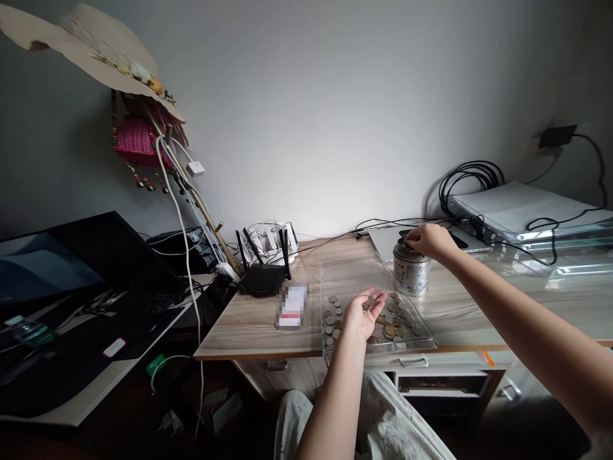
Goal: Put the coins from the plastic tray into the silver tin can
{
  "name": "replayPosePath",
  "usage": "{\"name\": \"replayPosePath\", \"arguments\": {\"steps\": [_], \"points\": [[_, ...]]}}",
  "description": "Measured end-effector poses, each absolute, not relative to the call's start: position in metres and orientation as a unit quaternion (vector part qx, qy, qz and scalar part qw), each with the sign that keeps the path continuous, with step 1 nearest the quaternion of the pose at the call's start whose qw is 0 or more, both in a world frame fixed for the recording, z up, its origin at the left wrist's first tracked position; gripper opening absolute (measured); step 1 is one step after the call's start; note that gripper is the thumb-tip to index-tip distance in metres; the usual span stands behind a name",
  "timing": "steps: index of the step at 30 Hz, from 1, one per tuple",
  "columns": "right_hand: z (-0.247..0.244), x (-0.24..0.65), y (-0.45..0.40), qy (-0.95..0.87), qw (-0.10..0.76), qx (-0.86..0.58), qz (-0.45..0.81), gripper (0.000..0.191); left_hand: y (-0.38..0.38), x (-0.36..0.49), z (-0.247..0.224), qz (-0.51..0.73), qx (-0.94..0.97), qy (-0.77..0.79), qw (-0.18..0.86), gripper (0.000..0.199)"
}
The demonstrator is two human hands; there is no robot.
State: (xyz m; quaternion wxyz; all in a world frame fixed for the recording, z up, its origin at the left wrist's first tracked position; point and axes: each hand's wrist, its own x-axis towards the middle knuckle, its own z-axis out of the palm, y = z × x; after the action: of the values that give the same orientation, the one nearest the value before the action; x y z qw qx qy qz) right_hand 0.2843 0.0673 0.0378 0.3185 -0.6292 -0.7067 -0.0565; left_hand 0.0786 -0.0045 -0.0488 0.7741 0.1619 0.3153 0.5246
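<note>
Palm up, my left hand is over a clear plastic tray, its fingers partly curled around a few coins. More coins, silver and gold-coloured, lie scattered in the front part of the tray. Behind the tray's right side stands a round, patterned tin. My right hand is at the top of this tin, fingers pinched together at its opening; whatever is between the fingertips is too small to make out.
A black router and a white paper are left of the tray. Stacked clear cases and black cables stand at the back right. A laptop is far left; a white cable hangs beside the desk.
</note>
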Motion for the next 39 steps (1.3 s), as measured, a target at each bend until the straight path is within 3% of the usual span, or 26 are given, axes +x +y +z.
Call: {"name": "replayPosePath", "arguments": {"steps": [3, 6, 9, 15, 19, 22, 27, 30, 35, 39], "points": [[0.035, 0.258, 0.046, -0.752, 0.338, -0.561, -0.075, 0.021, -0.002, 0.077, -0.042, 0.486, 0.127, 0.285, 0.816, 0.025], [0.021, 0.227, 0.024, -0.857, 0.272, -0.437, 0.01, 0.02, 0.004, 0.074, -0.028, 0.462, 0.133, 0.238, 0.844, 0.037], [0.007, 0.208, 0.019, -0.876, 0.254, -0.406, 0.055, 0.018, 0.014, 0.071, -0.012, 0.469, 0.147, 0.239, 0.838, 0.038], [0.016, 0.21, 0.046, -0.827, 0.312, -0.456, 0.1, 0.01, 0.04, 0.065, -0.001, 0.452, 0.183, 0.282, 0.826, 0.036], [0.047, 0.237, 0.065, -0.746, 0.368, -0.555, -0.003, 0.015, 0.067, 0.062, -0.005, 0.429, 0.213, 0.31, 0.822, 0.039], [0.06, 0.264, 0.08, -0.683, 0.322, -0.654, -0.051, 0.013, 0.088, 0.059, -0.007, 0.411, 0.236, 0.323, 0.819, 0.039], [0.051, 0.295, 0.097, -0.684, 0.241, -0.689, 0.011, 0.01, 0.114, 0.05, -0.007, 0.425, 0.26, 0.274, 0.823, 0.04], [0.044, 0.297, 0.094, -0.703, 0.269, -0.658, -0.001, 0.015, 0.117, 0.043, -0.009, 0.431, 0.26, 0.264, 0.823, 0.04], [0.032, 0.251, 0.072, -0.697, 0.45, -0.542, -0.132, 0.025, 0.108, 0.04, -0.015, 0.425, 0.25, 0.268, 0.828, 0.042], [0.008, 0.197, 0.065, -0.858, 0.33, -0.39, -0.048, 0.023, 0.102, 0.041, -0.015, 0.411, 0.259, 0.277, 0.829, 0.044]]}}
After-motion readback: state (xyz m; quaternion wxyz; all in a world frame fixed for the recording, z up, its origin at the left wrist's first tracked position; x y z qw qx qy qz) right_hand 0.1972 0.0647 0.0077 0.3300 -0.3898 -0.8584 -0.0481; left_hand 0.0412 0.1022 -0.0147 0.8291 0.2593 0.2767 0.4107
